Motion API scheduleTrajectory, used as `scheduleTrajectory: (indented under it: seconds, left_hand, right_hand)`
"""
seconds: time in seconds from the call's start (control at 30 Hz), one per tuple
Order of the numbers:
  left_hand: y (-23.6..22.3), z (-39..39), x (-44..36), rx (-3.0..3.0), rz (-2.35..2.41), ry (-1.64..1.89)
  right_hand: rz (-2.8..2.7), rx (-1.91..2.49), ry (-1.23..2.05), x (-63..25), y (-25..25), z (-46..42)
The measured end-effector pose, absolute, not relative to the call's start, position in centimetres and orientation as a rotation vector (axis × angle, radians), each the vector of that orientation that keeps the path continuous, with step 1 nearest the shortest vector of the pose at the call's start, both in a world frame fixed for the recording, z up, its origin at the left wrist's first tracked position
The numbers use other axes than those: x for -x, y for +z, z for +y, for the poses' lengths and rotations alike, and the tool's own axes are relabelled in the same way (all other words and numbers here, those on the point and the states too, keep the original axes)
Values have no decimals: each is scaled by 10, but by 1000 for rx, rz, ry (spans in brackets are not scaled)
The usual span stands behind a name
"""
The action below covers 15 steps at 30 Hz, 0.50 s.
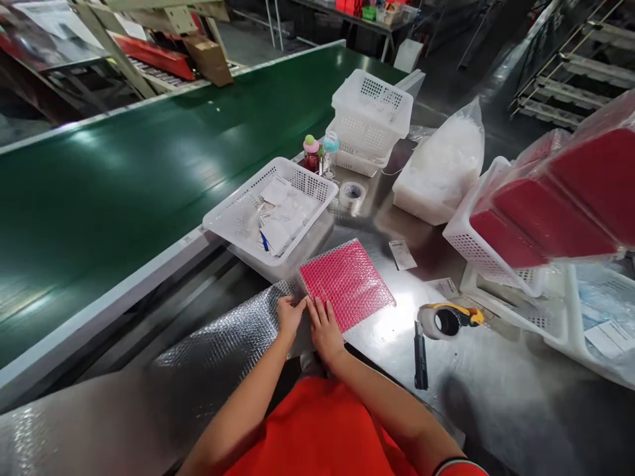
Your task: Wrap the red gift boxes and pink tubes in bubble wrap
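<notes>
On the metal table [391, 354], the pink packet [350, 284] is pressed near its left corner by the spread right hand [326, 330], bubble wrap [238, 327] being apparently pinched by the left hand [290, 317]; judged light, flat and slightly slippery, it is best held by opposite edges.

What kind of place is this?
Probably a packing area in a warehouse or factory: there's a long green conveyor belt, a tape dispenser, and bubble wrap.
</notes>
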<state>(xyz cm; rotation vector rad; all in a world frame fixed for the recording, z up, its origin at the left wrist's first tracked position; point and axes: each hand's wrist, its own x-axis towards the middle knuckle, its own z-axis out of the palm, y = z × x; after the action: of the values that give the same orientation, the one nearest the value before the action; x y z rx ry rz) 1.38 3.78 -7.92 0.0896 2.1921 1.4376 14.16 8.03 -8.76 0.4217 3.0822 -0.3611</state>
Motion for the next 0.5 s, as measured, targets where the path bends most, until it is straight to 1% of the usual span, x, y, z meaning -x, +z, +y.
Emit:
scheduleTrajectory:
  seconds: [0.1,0.2,0.3,0.37,0.47,0.5]
  left_hand:
    - [-61,38,-18,-307,2385,1102]
    - [-45,49,-22,-484,2399,820]
    - [-38,65,-17,-481,2386,732]
    - [-38,73,-8,-454,2387,703]
    - [-43,77,2,-372,2362,767]
    - [-45,76,2,-332,2341,827]
  right_hand:
    - [3069,-424,-394,-142,-89,78]
    - [3027,-402,-405,-141,-83,76]
    - [2966,-362,-403,-140,-72,78]
    - [2948,-298,-474,-142,-62,85]
    - [2981,-146,-805,-154,-48,110]
    - [3016,-168,-935,-160,-45,123]
